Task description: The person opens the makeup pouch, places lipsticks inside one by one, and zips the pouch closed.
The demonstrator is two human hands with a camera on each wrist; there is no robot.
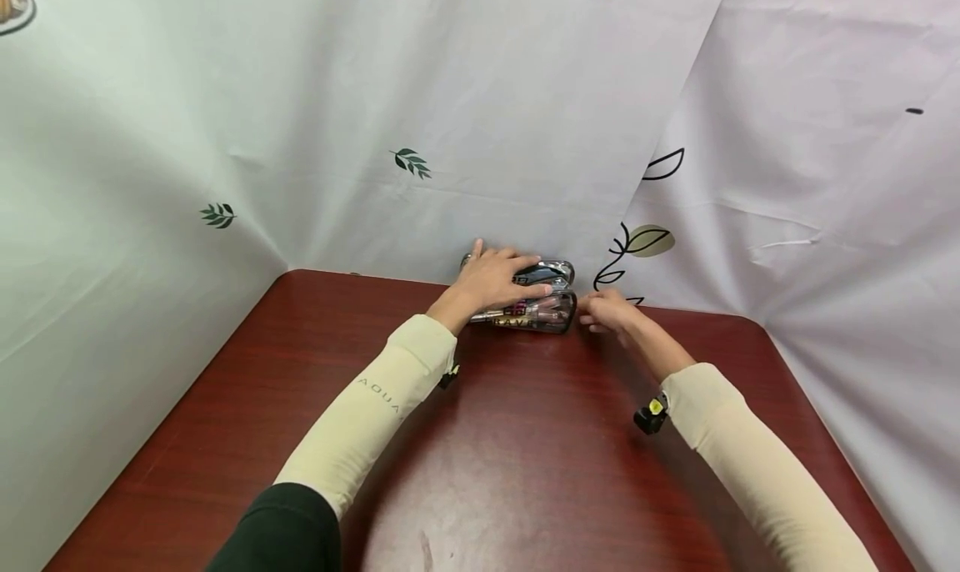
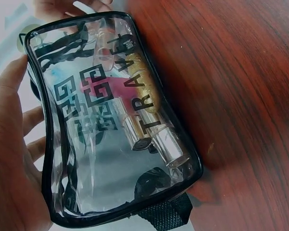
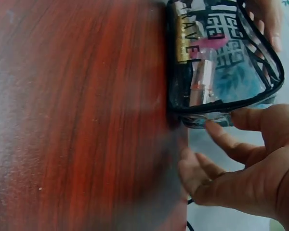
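A clear pouch [image 1: 525,313] with black trim and the word TRAVEL stands on its long edge at the far side of the table. Through its plastic show lipstick-like tubes [image 2: 166,144], a gold tube and something pink. Close behind it is a second clear, black-edged pouch [image 1: 558,269]. My left hand [image 1: 491,278] rests over the tops of the pouches, its fingers spread; in the left wrist view some fingers pass behind the front pouch. My right hand [image 1: 606,312] is at the right end, its fingertips against or very near the pouch's edge, loosely bent.
A dark red wooden table [image 1: 510,455] spreads in front of the pouches. White cloth [image 1: 510,122] printed with leaves hangs right behind the table's far edge and along both sides. A black strap [image 2: 168,211] hangs from the front pouch's end.
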